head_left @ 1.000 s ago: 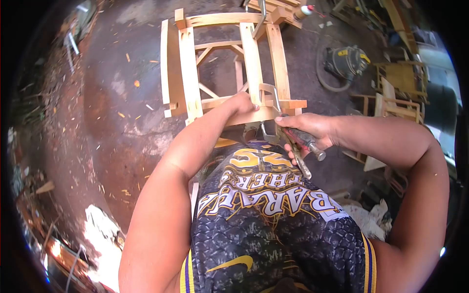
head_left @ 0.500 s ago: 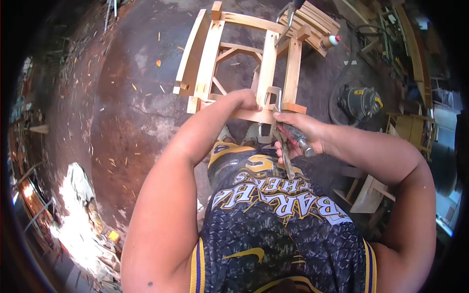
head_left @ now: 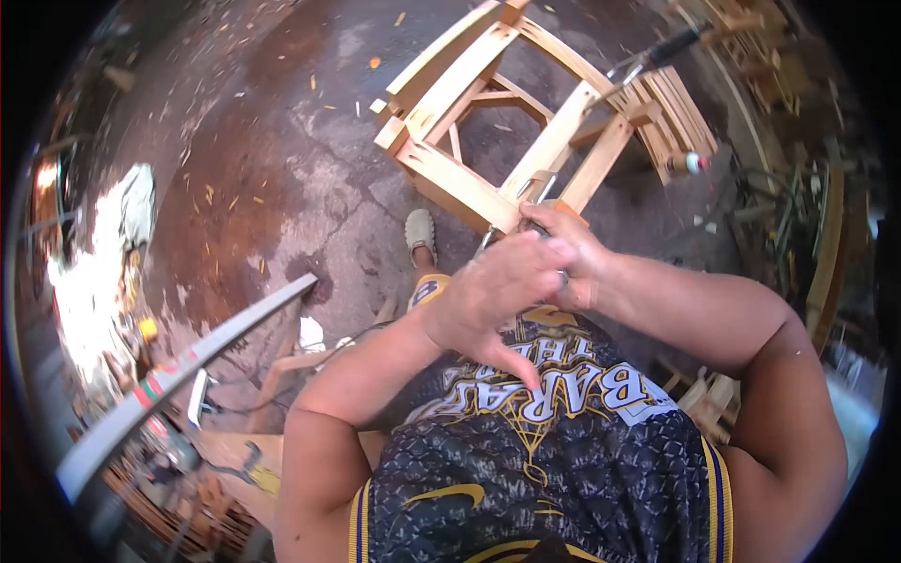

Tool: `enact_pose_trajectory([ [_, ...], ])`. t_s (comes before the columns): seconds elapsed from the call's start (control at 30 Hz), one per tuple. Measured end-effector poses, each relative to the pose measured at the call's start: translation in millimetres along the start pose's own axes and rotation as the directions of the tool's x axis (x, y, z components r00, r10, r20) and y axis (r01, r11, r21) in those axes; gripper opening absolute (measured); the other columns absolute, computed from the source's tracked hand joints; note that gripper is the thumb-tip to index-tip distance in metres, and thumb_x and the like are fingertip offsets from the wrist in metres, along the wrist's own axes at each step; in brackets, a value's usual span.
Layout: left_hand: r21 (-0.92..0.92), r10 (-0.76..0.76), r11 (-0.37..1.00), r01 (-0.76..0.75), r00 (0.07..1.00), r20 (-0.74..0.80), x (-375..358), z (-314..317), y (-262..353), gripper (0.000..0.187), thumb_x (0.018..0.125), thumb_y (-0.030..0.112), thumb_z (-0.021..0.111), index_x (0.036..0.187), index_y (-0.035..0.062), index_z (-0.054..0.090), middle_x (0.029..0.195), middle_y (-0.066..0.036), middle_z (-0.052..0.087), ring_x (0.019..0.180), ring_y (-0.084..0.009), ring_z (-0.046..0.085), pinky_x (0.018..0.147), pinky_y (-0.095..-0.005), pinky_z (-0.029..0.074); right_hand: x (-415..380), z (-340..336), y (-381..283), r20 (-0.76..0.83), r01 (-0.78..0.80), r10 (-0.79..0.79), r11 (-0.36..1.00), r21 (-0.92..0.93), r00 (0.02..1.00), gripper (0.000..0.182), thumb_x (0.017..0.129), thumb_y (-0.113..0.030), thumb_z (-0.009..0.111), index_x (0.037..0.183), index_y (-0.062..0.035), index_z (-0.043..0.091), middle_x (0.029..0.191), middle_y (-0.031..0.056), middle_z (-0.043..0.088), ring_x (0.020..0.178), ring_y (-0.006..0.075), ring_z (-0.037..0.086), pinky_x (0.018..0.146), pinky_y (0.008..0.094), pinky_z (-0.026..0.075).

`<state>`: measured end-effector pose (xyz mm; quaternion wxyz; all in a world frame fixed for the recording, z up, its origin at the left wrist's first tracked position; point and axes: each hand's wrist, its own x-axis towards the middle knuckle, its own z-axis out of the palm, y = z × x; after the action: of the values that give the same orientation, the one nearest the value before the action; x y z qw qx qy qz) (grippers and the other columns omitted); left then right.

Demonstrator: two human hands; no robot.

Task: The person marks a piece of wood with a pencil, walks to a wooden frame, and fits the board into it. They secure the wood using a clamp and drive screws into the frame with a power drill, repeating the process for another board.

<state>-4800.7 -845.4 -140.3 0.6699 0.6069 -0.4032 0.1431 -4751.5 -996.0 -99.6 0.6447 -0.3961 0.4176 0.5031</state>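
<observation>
A pale wooden frame (head_left: 460,183) stands on the floor, with a metal clamp (head_left: 537,185) around its near corner. My right hand (head_left: 574,246) is closed around the clamp's handle just below that corner; most of the handle is hidden. My left hand (head_left: 493,289) lies over the fingers of my right hand, its thumb stretched out toward my shirt and nothing seen in its grasp. A small metal end (head_left: 563,279) shows between the hands. The pliers are out of sight.
Another clamp with a black handle (head_left: 671,47) sits on the frame's far right. Stacked slats (head_left: 685,113) and a white bottle with a red cap (head_left: 693,162) are beside it. A long metal bar (head_left: 202,352) and a workbench (head_left: 239,450) lie at left.
My left hand has moved from the frame's rail onto my right hand, its thumb now spread. The view has turned, bringing the metal bar and workbench in at left. The pliers no longer show.
</observation>
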Motion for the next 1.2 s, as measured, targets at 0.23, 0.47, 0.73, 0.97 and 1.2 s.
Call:
enact_pose_trajectory([
  [0.23,0.194,-0.018,0.979,0.062,0.975,-0.222,-1,34,10,0.094,0.056,0.051,0.087,0.125,-0.0042,0.055,0.122,-0.021,0.06,0.113,-0.0357,0.059,0.104,-0.0476,0.04,-4,-9,-3,0.123,0.009,0.008,0.99,-0.138,0.992,0.047,0.097,-0.051,0.039,0.093,-0.0078,0.057,0.093,0.0105,0.063,0.087,0.0255,0.061,0.075,0.0425,0.05],
  [0.47,0.117,-0.035,0.991,0.072,0.957,-0.288,10,36,13,0.06,0.065,0.036,0.083,0.114,0.0042,0.066,0.109,-0.015,0.063,0.099,-0.0335,0.062,0.092,-0.0452,0.048,-13,-3,-3,0.002,-0.011,0.012,0.985,-0.17,1.0,0.039,0.091,-0.052,0.053,0.098,-0.0137,0.06,0.093,0.0049,0.062,0.087,0.0204,0.06,0.075,0.0395,0.05],
  [0.73,0.091,-0.03,0.994,0.053,0.971,-0.236,15,28,11,0.045,0.078,0.037,0.074,0.111,0.0062,0.064,0.103,-0.011,0.065,0.091,-0.029,0.065,0.094,-0.0488,0.048,0,-9,-4,-0.077,0.086,-0.099,0.984,-0.156,0.992,0.043,0.092,-0.052,0.054,0.109,-0.0131,0.053,0.097,0.0065,0.058,0.086,0.0179,0.059,0.074,0.0339,0.051],
  [0.97,0.08,-0.037,0.994,0.069,0.938,-0.344,23,36,11,0.036,0.082,0.032,0.074,0.104,0.0075,0.06,0.087,-0.006,0.066,0.078,-0.0239,0.065,0.086,-0.0437,0.051,-18,-11,-24,0.073,-0.135,0.153,0.97,-0.203,0.986,0.049,0.098,-0.052,0.047,0.123,-0.0096,0.046,0.104,0.0099,0.058,0.099,0.0198,0.06,0.081,0.0364,0.053],
  [1.2,0.07,-0.077,0.991,0.114,0.911,-0.404,23,44,11,0.034,0.083,0.034,0.073,0.103,0.0089,0.061,0.088,-0.005,0.066,0.074,-0.023,0.065,0.082,-0.0408,0.053,-66,-41,-130,0.329,0.216,0.189,0.448,-0.867,0.925,0.048,0.101,-0.037,0.047,0.122,0.0053,0.055,0.096,0.0152,0.067,0.087,0.0203,0.066,0.081,0.0307,0.055],
])
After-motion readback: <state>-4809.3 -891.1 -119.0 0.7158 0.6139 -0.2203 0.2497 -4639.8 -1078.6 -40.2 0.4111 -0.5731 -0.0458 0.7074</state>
